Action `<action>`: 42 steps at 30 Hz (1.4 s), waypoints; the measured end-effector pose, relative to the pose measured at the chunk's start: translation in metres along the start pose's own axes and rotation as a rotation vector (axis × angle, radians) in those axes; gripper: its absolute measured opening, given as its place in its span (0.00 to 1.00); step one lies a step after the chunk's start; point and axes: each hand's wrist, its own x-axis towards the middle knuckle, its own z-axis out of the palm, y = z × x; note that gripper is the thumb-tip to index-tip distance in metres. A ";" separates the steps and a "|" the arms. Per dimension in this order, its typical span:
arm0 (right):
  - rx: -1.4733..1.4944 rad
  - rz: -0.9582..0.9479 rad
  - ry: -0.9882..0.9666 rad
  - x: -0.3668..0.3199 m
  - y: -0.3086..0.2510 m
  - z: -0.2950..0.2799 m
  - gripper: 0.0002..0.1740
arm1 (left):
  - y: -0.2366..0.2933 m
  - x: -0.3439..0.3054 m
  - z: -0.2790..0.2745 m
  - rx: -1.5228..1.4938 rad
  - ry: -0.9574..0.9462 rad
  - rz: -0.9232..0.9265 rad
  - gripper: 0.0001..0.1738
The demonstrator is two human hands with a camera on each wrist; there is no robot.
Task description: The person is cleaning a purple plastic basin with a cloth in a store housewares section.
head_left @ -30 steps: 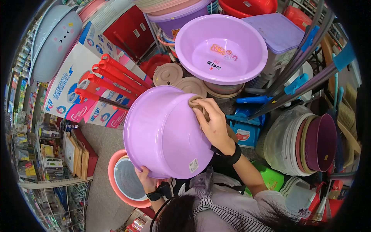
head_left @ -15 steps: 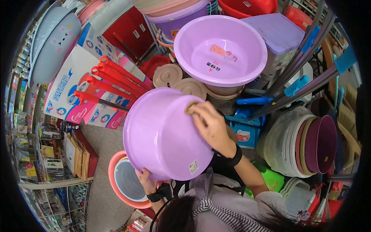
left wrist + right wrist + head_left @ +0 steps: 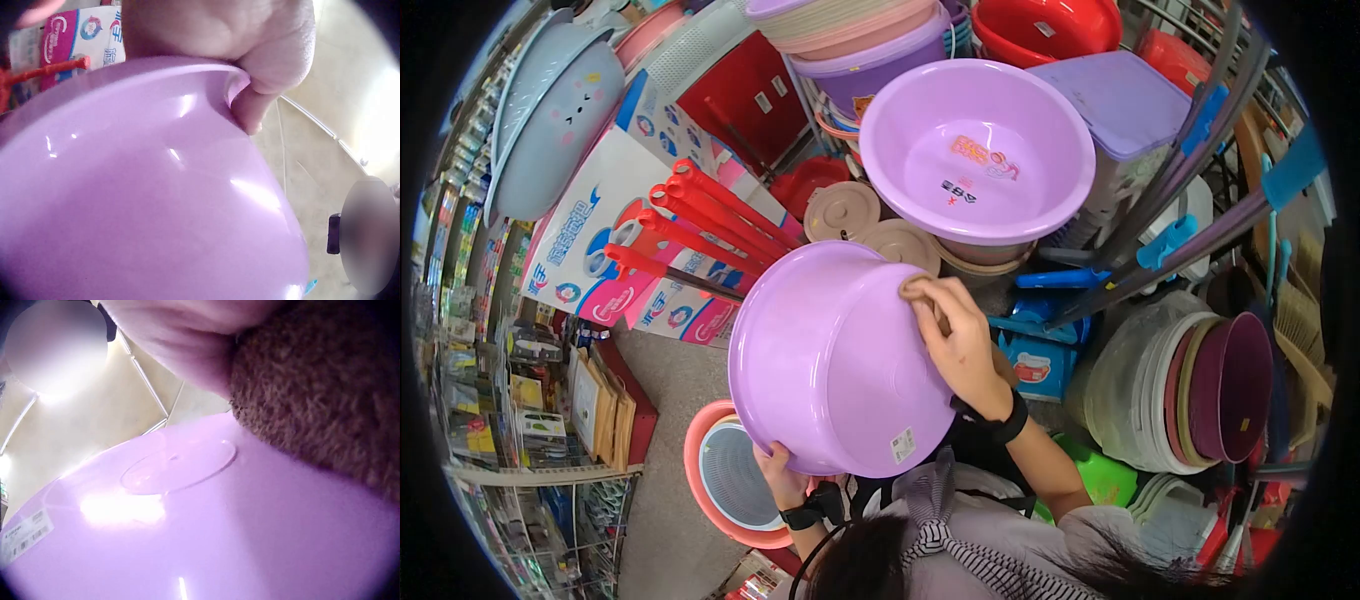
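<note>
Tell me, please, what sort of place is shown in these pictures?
Probably a household-goods shop: small packaged goods line the head view's left side, nested tubs sit at the right, and the held lilac basin bears a barcode label.

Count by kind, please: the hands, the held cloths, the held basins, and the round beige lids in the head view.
Hands: 2 (left hand, right hand)
Held brown cloth: 1
Held purple basin: 1
Round beige lids: 2
Total: 6

Right fingers (image 3: 956, 299) bent and pinching, right forearm (image 3: 1046, 458) slanted, left fingers (image 3: 252, 112) gripping
</note>
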 end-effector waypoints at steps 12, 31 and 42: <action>0.009 -0.019 0.081 -0.005 -0.011 0.005 0.16 | 0.001 -0.001 -0.002 0.024 -0.026 -0.042 0.37; -0.171 -0.372 -0.427 -0.015 0.018 -0.001 0.28 | 0.000 0.003 -0.010 -0.026 -0.055 -0.044 0.37; -0.141 -0.158 -0.210 -0.048 0.052 -0.015 0.25 | -0.001 0.007 -0.006 0.005 -0.017 -0.029 0.36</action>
